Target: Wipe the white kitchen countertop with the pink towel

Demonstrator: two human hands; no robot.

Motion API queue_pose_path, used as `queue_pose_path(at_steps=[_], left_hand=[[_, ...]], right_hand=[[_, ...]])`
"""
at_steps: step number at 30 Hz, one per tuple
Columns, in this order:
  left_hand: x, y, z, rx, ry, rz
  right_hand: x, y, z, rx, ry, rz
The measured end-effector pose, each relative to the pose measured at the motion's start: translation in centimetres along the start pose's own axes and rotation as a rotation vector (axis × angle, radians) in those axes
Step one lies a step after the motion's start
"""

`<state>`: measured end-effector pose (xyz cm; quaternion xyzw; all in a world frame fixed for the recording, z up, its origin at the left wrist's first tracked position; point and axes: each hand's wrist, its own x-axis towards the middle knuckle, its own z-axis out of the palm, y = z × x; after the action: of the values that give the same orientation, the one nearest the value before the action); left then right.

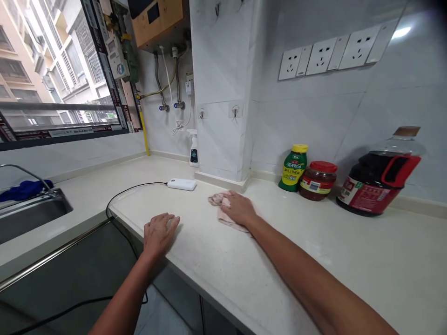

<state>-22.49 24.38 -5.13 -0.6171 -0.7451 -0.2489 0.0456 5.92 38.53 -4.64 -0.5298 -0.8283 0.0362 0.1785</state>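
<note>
Head view: right hand (240,208), arm extended, presses palm-down on a pink cloth (223,209); left hand (159,232) rests flat, grip open, empty, on the tabletop (279,260) near edge.

The cloth (223,211) is pale pink on the cream-white, finely speckled table (314,260). The power bank (181,184) is white with a black cable (129,191). The squeeze bottle (293,168) is green with a yellow cap. The jar (317,180) is dark brown-red with a red lid. The oil jug (379,179) is dark with a red handle and label. The rag (24,190) by the sink is blue.
</note>
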Motion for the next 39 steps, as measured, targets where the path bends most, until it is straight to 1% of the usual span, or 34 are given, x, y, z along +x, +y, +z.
queue_pose_path(at_steps=[2, 5, 7, 9, 11, 13, 16, 18, 20, 22, 23, 25, 26, 28, 31, 33, 34, 36, 38, 39], left_hand=[[-0.1, 0.0, 0.0, -0.004, -0.004, 0.002], [-0.1, -0.1, 0.0, 0.006, -0.012, 0.000], [-0.1, 0.1, 0.0, 0.019, -0.008, 0.004], [-0.1, 0.3, -0.1, 0.024, -0.004, 0.002], [-0.1, 0.6, -0.1, 0.022, -0.004, -0.012], [0.0, 0.7, -0.2, 0.018, -0.005, -0.024], [-0.1, 0.7, -0.4, 0.026, -0.016, -0.014], [-0.2, 0.9, -0.5, 0.041, -0.014, -0.001], [-0.6, 1.5, -0.6, 0.029, 0.009, 0.019], [-1.3, 3.0, -0.4, -0.055, 0.027, 0.074], [-1.8, 4.1, -0.2, -0.119, 0.030, 0.121], [-3.0, 6.6, 0.2, -0.248, 0.016, 0.226], [-3.6, 7.8, 0.5, -0.295, 0.005, 0.272], [-4.9, 10.1, 1.0, -0.341, -0.020, 0.331], [-6.4, 12.1, 1.9, -0.336, -0.056, 0.355], [-6.8, 12.4, 2.3, -0.312, -0.045, 0.351], [-6.9, 12.4, 2.5, -0.301, -0.031, 0.348], [-7.0, 12.2, 2.8, -0.289, -0.009, 0.348], [-7.0, 12.2, 2.9, -0.296, -0.018, 0.350], [-7.0, 12.2, 2.9, -0.304, -0.024, 0.355]], right_hand=[[-1.0, 3.7, -1.1, -0.044, 0.023, 0.141], [-3.5, 8.6, -3.1, -0.110, 0.063, 0.349], [-5.3, 10.5, -4.2, -0.143, 0.081, 0.452], [-6.6, 10.7, -4.7, -0.160, 0.085, 0.497], [-7.5, 9.3, -4.6, -0.156, 0.075, 0.479], [-8.1, 6.2, -4.1, -0.130, 0.050, 0.393], [-9.5, -0.1, -2.9, -0.063, -0.011, 0.162], [-11.2, -4.4, -2.2, -0.013, -0.053, 0.006], [-13.5, -7.9, -1.8, 0.033, -0.086, -0.136], [-15.8, -10.0, -1.7, 0.065, -0.105, -0.259], [-16.7, -10.4, -1.8, 0.074, -0.111, -0.309], [-17.6, -9.8, -2.2, 0.077, -0.110, -0.369], [-17.7, -8.8, -2.6, 0.074, -0.104, -0.369], [-17.1, -5.4, -3.5, 0.057, -0.080, -0.301], [-16.2, 2.1, -5.7, 0.006, -0.029, -0.068], [-16.9, 8.1, -7.6, -0.038, 0.015, 0.129], [-17.9, 11.0, -8.6, -0.062, 0.041, 0.237], [-21.0, 16.6, -10.6, -0.109, 0.092, 0.445], [-24.9, 21.2, -12.3, -0.153, 0.129, 0.628], [-26.8, 23.0, -13.0, -0.176, 0.144, 0.714]])
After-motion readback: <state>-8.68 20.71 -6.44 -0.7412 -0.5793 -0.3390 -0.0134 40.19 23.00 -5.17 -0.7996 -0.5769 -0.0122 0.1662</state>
